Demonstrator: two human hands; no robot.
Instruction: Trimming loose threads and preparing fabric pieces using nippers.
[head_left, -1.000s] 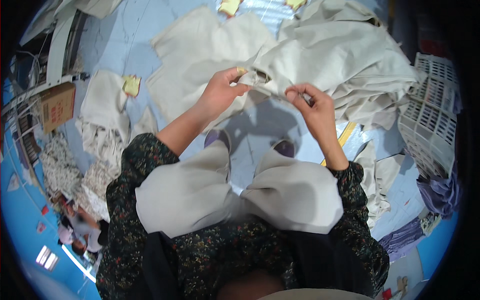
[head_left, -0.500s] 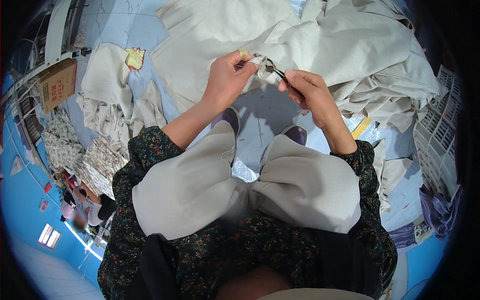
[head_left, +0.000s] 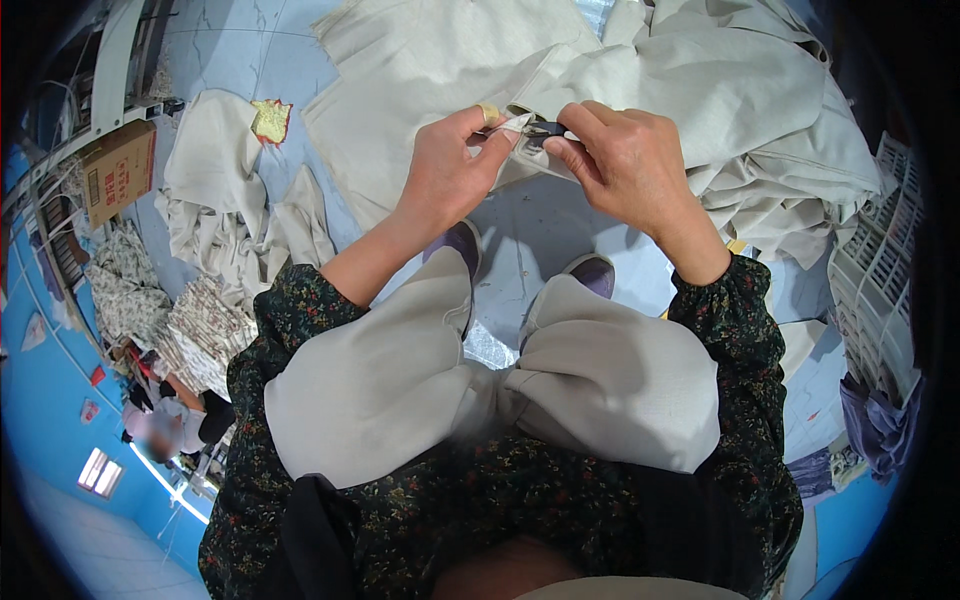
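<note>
A large cream cloth garment [head_left: 690,90] lies spread and folded on the floor in front of me. My left hand [head_left: 445,170], with a yellow wrap on one finger, pinches an edge of it between thumb and fingers. My right hand [head_left: 635,165] is closed around small dark thread snips [head_left: 543,130], their tip against the pinched cloth edge. Fingers and folds partly hide the snips, so whether the blades are apart cannot be seen. Both hands meet just beyond my shoes, above the near edge of the cloth.
Crumpled cream cloth [head_left: 205,150] lies at left beside a yellow scrap [head_left: 271,121]. A cardboard box [head_left: 120,172] and patterned fabric [head_left: 205,325] are farther left. A white plastic basket [head_left: 875,270] stands at right. Another person [head_left: 165,425] is at the lower left.
My right hand has turned over so its back faces up, and has moved slightly up with the snips closer to the cloth edge. The left hand keeps its pinch nearly in place.
</note>
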